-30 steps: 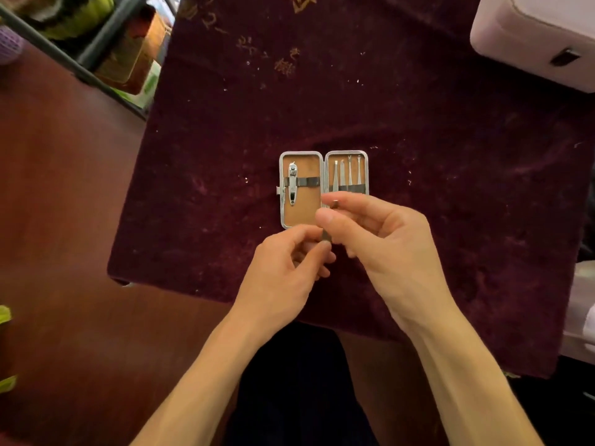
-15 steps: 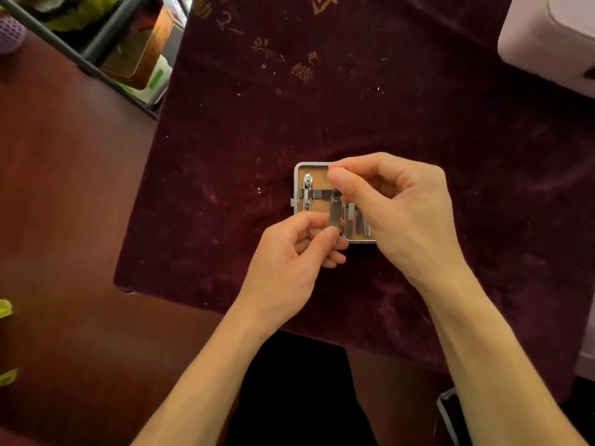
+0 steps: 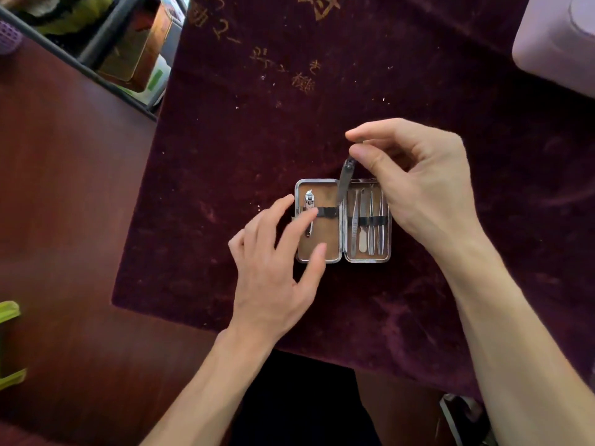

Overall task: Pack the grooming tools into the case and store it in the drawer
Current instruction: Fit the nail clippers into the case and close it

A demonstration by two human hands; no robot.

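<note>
A small metal-rimmed grooming case (image 3: 322, 259) lies open on the dark red velvet cloth (image 3: 257, 156). Its left half holds a small nail clipper (image 3: 309, 214) under a black elastic strap (image 3: 328, 212). Several slim steel tools (image 3: 370, 220) sit under a strap in the right half. My right hand (image 3: 415, 185) pinches the top of a larger nail clipper (image 3: 346, 178), which stands tilted with its lower end at the strap in the left half. My left hand (image 3: 277, 262) rests on the case's left half, fingers apart, one fingertip on the strap.
The cloth covers a table over a reddish wooden floor (image 3: 64, 220). A pale lilac box (image 3: 557, 40) sits at the cloth's far right corner. A dark-framed shelf with boxes (image 3: 128, 53) stands at the upper left. Something yellow-green (image 3: 9, 317) shows at the left edge.
My right hand has lifted from over the case toward its top edge, with the larger clipper now tilted into the left half. My left hand let go and spread onto the case.
</note>
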